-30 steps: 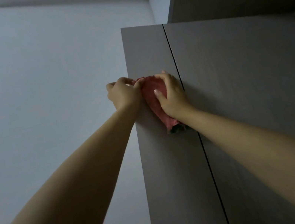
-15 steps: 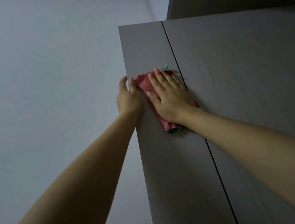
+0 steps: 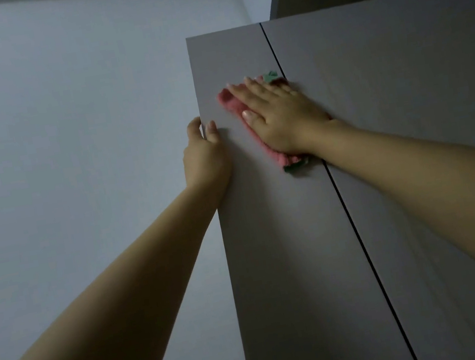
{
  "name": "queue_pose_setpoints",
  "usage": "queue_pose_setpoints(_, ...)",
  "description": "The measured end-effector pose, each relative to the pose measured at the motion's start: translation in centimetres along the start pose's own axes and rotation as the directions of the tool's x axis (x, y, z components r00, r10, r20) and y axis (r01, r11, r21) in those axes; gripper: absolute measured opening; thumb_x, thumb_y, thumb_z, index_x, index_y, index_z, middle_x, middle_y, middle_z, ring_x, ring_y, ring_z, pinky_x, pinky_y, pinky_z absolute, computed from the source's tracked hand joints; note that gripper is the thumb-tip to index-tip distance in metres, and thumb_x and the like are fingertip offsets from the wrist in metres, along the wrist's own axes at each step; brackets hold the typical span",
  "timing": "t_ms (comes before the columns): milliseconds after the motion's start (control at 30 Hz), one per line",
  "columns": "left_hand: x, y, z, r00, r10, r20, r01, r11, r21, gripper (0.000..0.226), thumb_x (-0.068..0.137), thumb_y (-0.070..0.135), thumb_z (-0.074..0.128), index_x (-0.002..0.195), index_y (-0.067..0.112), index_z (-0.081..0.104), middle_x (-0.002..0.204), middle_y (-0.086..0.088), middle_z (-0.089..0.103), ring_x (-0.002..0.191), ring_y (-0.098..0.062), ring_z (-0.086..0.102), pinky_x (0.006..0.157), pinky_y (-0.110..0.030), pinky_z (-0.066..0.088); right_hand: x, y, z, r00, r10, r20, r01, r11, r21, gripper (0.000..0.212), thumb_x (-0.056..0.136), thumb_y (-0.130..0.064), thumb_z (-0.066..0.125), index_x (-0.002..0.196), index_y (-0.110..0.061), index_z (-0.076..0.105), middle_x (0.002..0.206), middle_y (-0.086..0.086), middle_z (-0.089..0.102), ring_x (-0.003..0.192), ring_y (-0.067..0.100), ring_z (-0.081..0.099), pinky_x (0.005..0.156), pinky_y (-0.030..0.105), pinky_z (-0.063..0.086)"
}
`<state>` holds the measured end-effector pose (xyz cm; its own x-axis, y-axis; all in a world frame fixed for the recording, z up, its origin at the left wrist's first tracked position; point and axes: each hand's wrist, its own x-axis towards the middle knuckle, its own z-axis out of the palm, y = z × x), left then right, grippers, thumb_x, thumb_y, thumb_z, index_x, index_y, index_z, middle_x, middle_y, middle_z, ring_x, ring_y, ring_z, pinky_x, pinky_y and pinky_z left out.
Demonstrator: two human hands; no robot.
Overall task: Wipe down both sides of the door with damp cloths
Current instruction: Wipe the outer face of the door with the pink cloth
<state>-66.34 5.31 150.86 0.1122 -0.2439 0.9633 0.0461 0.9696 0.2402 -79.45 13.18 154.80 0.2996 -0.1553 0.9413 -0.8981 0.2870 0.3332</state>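
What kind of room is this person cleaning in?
Probably a room in a home, perhaps a bedroom. Tall grey cabinet doors like a built-in wardrobe's rise toward a plain white wall and ceiling, and the right hand presses a pink cloth flat against one.

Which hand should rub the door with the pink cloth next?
The right hand. It lies flat on the pink cloth against the door, while the left hand grips the door's edge.
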Motion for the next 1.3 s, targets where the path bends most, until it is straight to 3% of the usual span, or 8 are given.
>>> queue_pose_setpoints(133,-0.1,0.3,0.1,0.992,0.114,0.053,-0.124,0.946,0.299,0.061,0.099,0.053,0.031,0.152,0.032,0.010,0.147,-0.009,0.038,0.128,-0.029,0.044,0.094,-0.032,0.035,3.1,3.1,-0.9,0.964,0.266,-0.019,-0.266,0.963,-0.029,0.052,0.101,-0.041,0.012,0.151,-0.029,0.005,0.159,0.002,0.001,0.146,0.021,0.002,0.117,0.035,-0.003)
queue_pose_setpoints(333,0.5,1.5,0.3,0.995,0.104,0.004,-0.087,0.808,0.583,0.052,0.100,0.051,0.025,0.147,0.032,0.018,0.136,-0.015,0.049,0.118,-0.035,0.052,0.084,-0.035,0.035,1.2,3.5,0.2,0.998,-0.060,-0.023,0.059,0.998,-0.023,0.054,0.096,-0.055,0.010,0.148,-0.042,0.003,0.159,0.001,0.002,0.146,0.022,0.002,0.115,0.038,-0.002)
queue_pose_setpoints(500,-0.2,2.9,2.8,0.986,0.073,-0.150,0.039,0.774,0.632,0.046,0.097,0.045,0.029,0.135,0.020,0.030,0.132,-0.016,0.040,0.117,-0.037,0.046,0.088,-0.040,0.033,4.1,5.7,-1.3,0.983,0.184,-0.028,-0.185,0.983,-0.022,0.053,0.099,-0.048,0.009,0.150,-0.034,0.005,0.159,0.003,0.002,0.146,0.024,0.003,0.116,0.039,-0.002)
queue_pose_setpoints(700,-0.8,2.5,2.3,0.979,0.196,-0.052,-0.104,0.705,0.701,0.055,0.098,0.046,0.030,0.149,0.025,0.024,0.154,-0.004,0.018,0.137,-0.029,0.028,0.107,-0.042,0.029,0.6,6.7,-0.1,0.977,-0.212,-0.038,0.212,0.977,-0.004,0.052,0.098,-0.050,0.011,0.149,-0.038,0.005,0.159,-0.005,0.002,0.146,0.016,0.002,0.114,0.039,0.000)
queue_pose_setpoints(867,-0.6,2.1,2.7,0.968,0.243,-0.055,-0.129,0.677,0.725,0.051,0.097,0.043,0.031,0.147,0.034,0.027,0.151,-0.003,0.021,0.133,-0.030,0.029,0.104,-0.041,0.032,2.6,12.6,-2.3,0.975,0.221,-0.010,-0.221,0.974,-0.042,0.053,0.100,-0.047,0.006,0.151,-0.032,0.002,0.160,0.001,0.001,0.146,0.022,0.002,0.117,0.039,-0.002)
queue_pose_setpoints(1067,-0.4,2.0,2.5,0.974,0.224,-0.034,-0.130,0.674,0.727,0.051,0.097,0.047,0.030,0.147,0.036,0.024,0.152,-0.001,0.018,0.134,-0.030,0.028,0.104,-0.042,0.032,-2.5,7.7,-0.1,0.966,-0.257,-0.044,0.257,0.966,0.004,0.055,0.096,-0.051,0.007,0.149,-0.038,0.005,0.158,-0.010,0.004,0.145,0.013,0.003,0.114,0.035,-0.003)
queue_pose_setpoints(1233,-0.5,1.8,2.7,0.973,0.227,-0.035,-0.124,0.646,0.754,0.058,0.095,0.056,0.028,0.148,0.036,0.021,0.155,-0.002,0.014,0.136,-0.032,0.025,0.105,-0.044,0.031,2.3,12.5,-2.4,0.970,0.243,-0.002,-0.243,0.970,-0.029,0.053,0.101,-0.044,0.006,0.151,-0.029,0.002,0.159,-0.002,0.000,0.146,0.020,0.001,0.118,0.039,-0.003)
queue_pose_setpoints(1300,-0.5,1.9,2.6,0.977,0.213,-0.022,-0.123,0.641,0.758,0.060,0.094,0.059,0.027,0.149,0.035,0.019,0.155,-0.002,0.011,0.137,-0.032,0.023,0.106,-0.044,0.031,2.4,8.7,-1.9,0.980,0.198,-0.026,-0.199,0.980,-0.023,0.053,0.100,-0.043,0.007,0.151,-0.029,0.003,0.159,-0.001,0.000,0.146,0.021,0.001,0.118,0.040,-0.003)
